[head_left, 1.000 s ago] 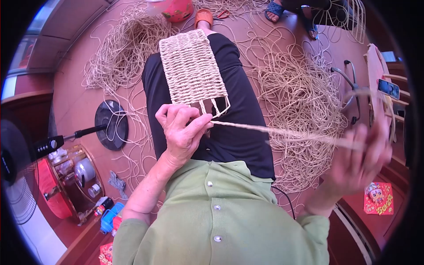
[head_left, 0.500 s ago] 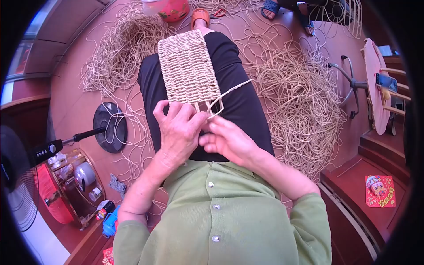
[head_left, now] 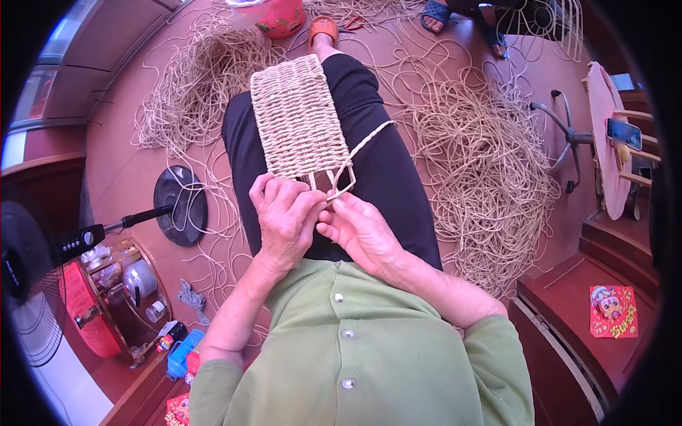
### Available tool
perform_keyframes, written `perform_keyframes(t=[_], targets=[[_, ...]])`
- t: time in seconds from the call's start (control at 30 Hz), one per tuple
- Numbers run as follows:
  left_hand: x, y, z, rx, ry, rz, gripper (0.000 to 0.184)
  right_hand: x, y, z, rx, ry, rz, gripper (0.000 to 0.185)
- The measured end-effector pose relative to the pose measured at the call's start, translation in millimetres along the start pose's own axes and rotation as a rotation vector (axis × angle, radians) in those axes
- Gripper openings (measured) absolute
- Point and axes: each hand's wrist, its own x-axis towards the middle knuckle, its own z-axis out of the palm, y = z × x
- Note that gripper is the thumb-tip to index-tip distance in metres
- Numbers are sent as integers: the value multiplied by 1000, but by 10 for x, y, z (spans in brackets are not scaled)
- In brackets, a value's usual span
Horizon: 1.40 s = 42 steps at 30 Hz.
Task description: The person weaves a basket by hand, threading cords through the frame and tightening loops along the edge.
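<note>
Across my lap lies a woven cord panel (head_left: 297, 117), pale and tightly ribbed, with open frame wires at its near end. My left hand (head_left: 284, 216) is closed over that near end, fingers bent around the frame. Beside it, my right hand (head_left: 366, 231) pinches a strand of twisted cord (head_left: 371, 140) close to the left fingertips. The strand loops through the frame's near right corner, and its free end sticks out to the right above my thigh. My fingers hide the exact spot where cord and frame meet.
Loose cord heaps (head_left: 483, 170) lie on the floor to the right, with another pile (head_left: 206, 85) at the left. A fan (head_left: 32, 277) on a round black base (head_left: 180, 206) stands left. Another person's sandalled foot (head_left: 435, 15) and a wire frame (head_left: 547, 28) are at the top right.
The panel has shifted slightly toward me and to the left. My right fingers have drawn in to a pinch on the cord, and its free end has dropped slightly leftward.
</note>
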Motion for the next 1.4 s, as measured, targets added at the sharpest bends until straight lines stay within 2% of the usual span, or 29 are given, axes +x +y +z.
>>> perform_keyframes(t=[0.1,0.23,0.33,0.37,0.47,0.5,0.57,0.63,0.7,0.77,0.83,0.87,0.9,0.93,0.97,1.0,1.03,1.07,1.13,1.23,1.4], targets=[[-9,-31,42,-33,36,3,17,-80,68,-6,-109,48,9,21],[100,-28,-68,-33,-23,74,21,-119,-6,1,-3,-46,21,21],[63,-25,-4,-84,34,105,21,-267,-55,67,20,-94,1,21],[28,-54,39,-90,60,106,23,-341,-97,129,-38,-81,-35,17],[-24,-128,115,-80,115,87,27,-764,-341,351,-301,-128,-161,21],[-23,-146,133,-84,138,80,26,-1004,-548,403,-616,-32,-269,22],[-18,-136,178,-91,169,83,25,-1360,-1036,674,-846,0,-673,24],[-10,-103,165,-112,178,86,22,-1661,-1470,893,-788,-22,-1023,19],[-25,-131,195,-122,200,75,19,-1795,-1830,1020,-780,-63,-1244,15],[11,-96,226,-146,234,36,18,-1685,-2202,1044,-981,22,-1412,14],[15,-4,236,-188,284,-49,17,-1376,-2469,908,-1755,454,-1457,17],[12,-6,252,-179,294,-15,17,-1217,-2421,824,-2105,620,-1412,19],[-7,-16,282,-166,308,11,17,-1097,-2229,758,-2253,602,-1317,22],[-29,-25,294,-148,323,27,17,-996,-1963,712,-2266,465,-1194,25],[-42,-20,284,-118,310,37,18,-913,-1639,666,-2091,217,-940,28],[-45,-19,268,-96,289,18,19,-799,-1336,606,-1706,73,-419,24],[-41,-20,250,-72,262,6,20,-640,-1041,349,-1269,-127,-171,27],[-43,-25,231,-49,229,-1,20,-557,-702,187,-825,-113,8,32],[-54,-23,175,-25,123,-49,19,-339,-307,99,-600,-36,74,36],[40,17,56,-30,-10,-90,14,30,-118,-50,-248,-14,71,36],[96,52,49,-14,-33,-100,11,156,-98,-81,15,-169,43,28]])
